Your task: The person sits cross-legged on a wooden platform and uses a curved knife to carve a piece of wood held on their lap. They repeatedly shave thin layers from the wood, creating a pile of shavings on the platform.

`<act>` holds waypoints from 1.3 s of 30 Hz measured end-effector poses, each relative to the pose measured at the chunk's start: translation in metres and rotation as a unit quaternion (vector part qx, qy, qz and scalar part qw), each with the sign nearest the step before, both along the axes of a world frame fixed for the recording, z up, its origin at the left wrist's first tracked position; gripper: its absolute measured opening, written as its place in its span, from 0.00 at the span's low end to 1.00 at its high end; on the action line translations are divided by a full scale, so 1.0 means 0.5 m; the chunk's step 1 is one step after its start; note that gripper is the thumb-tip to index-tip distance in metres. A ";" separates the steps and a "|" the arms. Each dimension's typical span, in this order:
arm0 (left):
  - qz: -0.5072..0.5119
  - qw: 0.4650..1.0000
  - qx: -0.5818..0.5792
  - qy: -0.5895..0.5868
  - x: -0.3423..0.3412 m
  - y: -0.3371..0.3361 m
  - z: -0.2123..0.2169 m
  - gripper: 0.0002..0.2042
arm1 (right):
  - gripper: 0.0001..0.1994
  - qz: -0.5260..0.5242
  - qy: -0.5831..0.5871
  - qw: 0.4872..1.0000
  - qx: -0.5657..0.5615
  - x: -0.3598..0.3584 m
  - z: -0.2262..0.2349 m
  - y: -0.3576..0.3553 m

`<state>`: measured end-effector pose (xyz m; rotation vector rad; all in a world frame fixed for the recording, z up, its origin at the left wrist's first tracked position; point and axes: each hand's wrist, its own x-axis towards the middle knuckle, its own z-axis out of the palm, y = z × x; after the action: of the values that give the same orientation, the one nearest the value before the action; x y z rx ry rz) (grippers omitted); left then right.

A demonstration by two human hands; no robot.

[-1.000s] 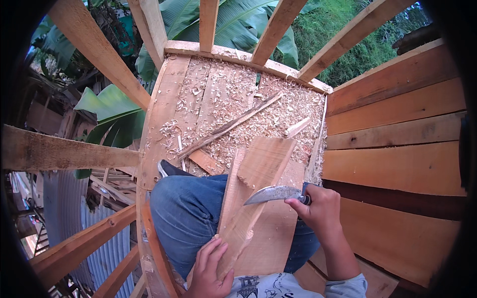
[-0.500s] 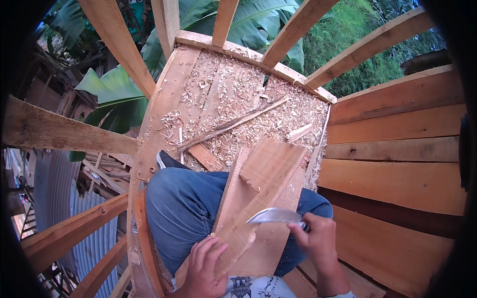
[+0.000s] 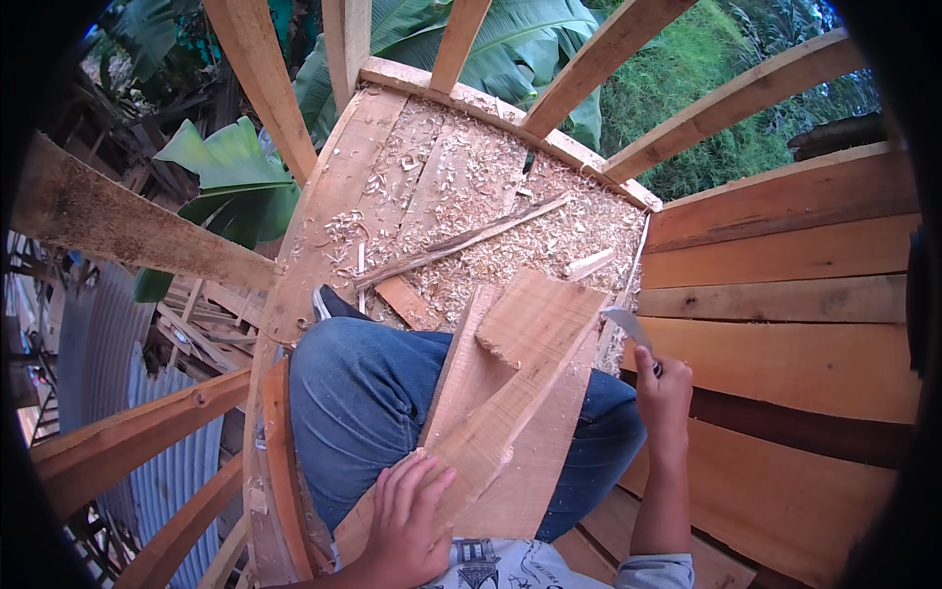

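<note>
Across my lap lies a flat wooden board (image 3: 530,471). On top of it rests a wooden workpiece (image 3: 538,324), wide at its far end and narrowing toward me. My left hand (image 3: 407,506) grips the narrow end, fingers bent over its upper face. Raised to the right of the wide end, my right hand (image 3: 664,388) is closed around the handle of a knife (image 3: 624,322). The knife's curved, shiny blade points up and left, near the right corner of the workpiece. Part of the handle is hidden in my fist.
Curled wood shavings (image 3: 471,177) cover the plank floor (image 3: 345,162). A long rough stick (image 3: 461,240) and a short wood offcut (image 3: 407,301) lie beyond my knees. Slanted posts (image 3: 260,83) stand around the edge, and a plank wall (image 3: 775,294) rises on the right.
My right hand has moved the knife up and to the right, away from the workpiece's narrow part. My left hand stays on the narrow end.
</note>
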<state>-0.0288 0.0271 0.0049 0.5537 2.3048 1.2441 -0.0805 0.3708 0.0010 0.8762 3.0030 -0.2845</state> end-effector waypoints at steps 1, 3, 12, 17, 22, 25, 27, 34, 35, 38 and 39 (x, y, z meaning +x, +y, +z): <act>0.005 1.000 0.012 0.002 0.001 -0.002 -0.004 0.33 | 0.29 -0.049 -0.024 0.998 0.003 -0.014 0.004 0.030; 0.009 1.000 0.028 0.003 0.004 -0.008 -0.010 0.34 | 0.29 -0.094 -0.026 0.995 -0.003 -0.013 0.000 0.053; 0.000 0.999 0.033 -0.006 -0.003 -0.003 -0.029 0.33 | 0.25 0.171 -0.030 0.974 -0.147 0.100 0.026 -0.182; 0.014 0.999 0.038 -0.019 0.004 -0.006 -0.028 0.34 | 0.27 0.152 0.011 0.984 -0.096 0.056 -0.003 -0.149; -0.006 1.000 0.006 -0.002 0.000 0.003 -0.021 0.34 | 0.28 0.115 0.017 0.992 -0.046 0.039 -0.020 -0.086; -0.001 1.000 0.008 0.003 0.003 0.005 -0.019 0.33 | 0.30 0.011 0.038 0.998 -0.049 0.028 -0.046 -0.047; 0.001 1.000 0.012 0.005 0.006 0.001 -0.019 0.33 | 0.30 -0.063 0.048 0.996 -0.043 0.018 -0.058 0.013; 0.000 1.000 0.024 0.004 -0.003 -0.002 -0.024 0.33 | 0.20 0.023 0.022 0.987 -0.156 0.106 0.008 -0.112; -0.007 1.000 0.023 0.004 -0.004 0.000 -0.025 0.33 | 0.20 0.076 -0.010 0.983 -0.168 0.114 0.031 -0.156; 0.005 0.999 0.032 0.000 0.004 -0.001 -0.033 0.33 | 0.25 0.160 -0.050 0.975 -0.144 0.124 0.025 -0.203; 0.000 0.999 0.032 -0.004 0.006 -0.001 -0.035 0.33 | 0.26 0.151 -0.045 0.980 -0.121 0.120 0.020 -0.194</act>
<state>-0.0257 0.0264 -0.0126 0.5699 2.2658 1.3203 -0.0205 0.2738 0.0110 0.3950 2.8774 -0.5696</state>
